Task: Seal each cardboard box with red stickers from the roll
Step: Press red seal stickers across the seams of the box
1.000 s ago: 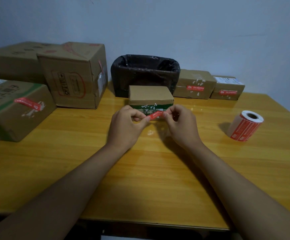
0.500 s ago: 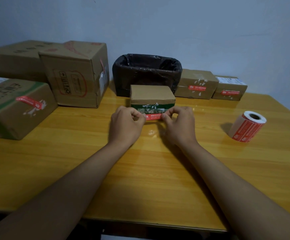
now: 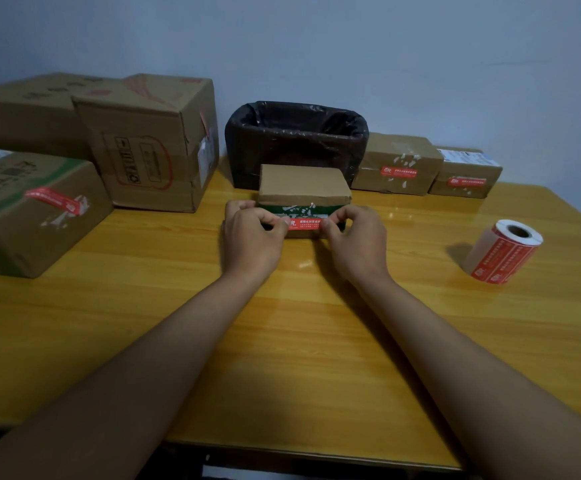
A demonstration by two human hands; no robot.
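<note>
Since a second earlier, your hands had carried the red sticker point(image 3: 304, 223) down from mid-air, where it hung tilted between your fingertips, onto the near face of the small box point(image 3: 303, 188), and it now lay level against that face.

From the head camera, the small box sat on the wooden surface point(image 3: 282, 341) at the middle, just in front of the black-lined bin point(image 3: 296, 140). Your left hand point(image 3: 251, 237) had its fingers curled, with thumb and fingertip pinching the sticker's left end against the box. Your right hand point(image 3: 356, 242) did the same at the sticker's right end, fingers curled in and fingertips on the red strip. Whether the sticker was fully stuck down, you could not tell from this view.

The sticker roll point(image 3: 504, 251) lay on its side well to your right, apart from both hands, with its hollow core facing up and away. Two small boxes stood against the wall to the right of the bin, a brown box point(image 3: 398, 164) and a labelled box point(image 3: 466, 173), each with a red sticker on its near face. On your left stood a green-edged box point(image 3: 32, 209) with a red sticker across its top edge, a tall box point(image 3: 150, 143) behind it, and a flat box point(image 3: 29, 109) farther back against the wall.
</note>
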